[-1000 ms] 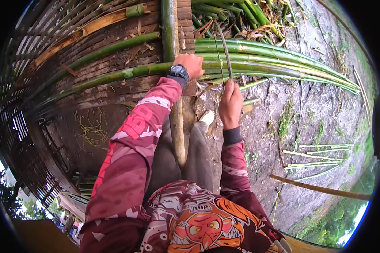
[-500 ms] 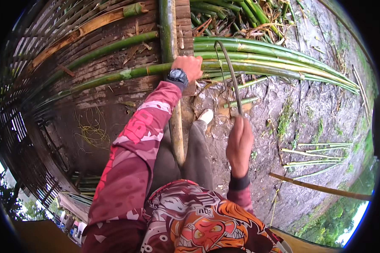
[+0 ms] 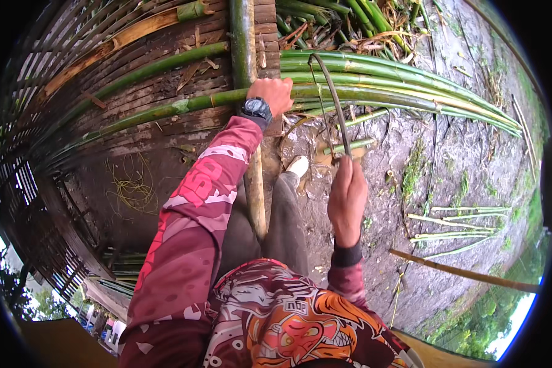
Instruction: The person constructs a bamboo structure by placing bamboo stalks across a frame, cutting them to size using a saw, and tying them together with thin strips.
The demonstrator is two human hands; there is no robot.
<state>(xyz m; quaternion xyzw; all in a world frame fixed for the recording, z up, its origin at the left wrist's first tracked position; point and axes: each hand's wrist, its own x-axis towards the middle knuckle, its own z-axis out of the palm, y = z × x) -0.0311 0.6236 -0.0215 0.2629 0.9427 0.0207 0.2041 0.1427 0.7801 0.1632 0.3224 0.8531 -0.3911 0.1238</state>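
Observation:
My left hand [image 3: 272,96], with a watch on its wrist, is closed around a long green bamboo pole [image 3: 165,110]. That pole runs left to right across a thicker upright-looking bamboo rail [image 3: 243,43]. In my right hand [image 3: 348,202] is the grip of a bow saw [image 3: 337,101] with a curved dark frame. Its thin blade lies against the bamboo pole, to the right of my left hand. Whether the blade has cut in is too small to tell. Several more green bamboo poles [image 3: 380,67] lie alongside, just beyond the held one.
A slatted wooden platform [image 3: 129,92] carries more bamboo on the left. Cut green stalks [image 3: 368,21] are heaped at the far side. Short thin sticks [image 3: 454,227] and a brown pole [image 3: 460,268] lie over the muddy ground at right. Yellow cord [image 3: 132,184] lies coiled at left.
My right hand has pushed the bow saw a little way forward, away from my body. My left hand stays closed on the bamboo pole in nearly the same place.

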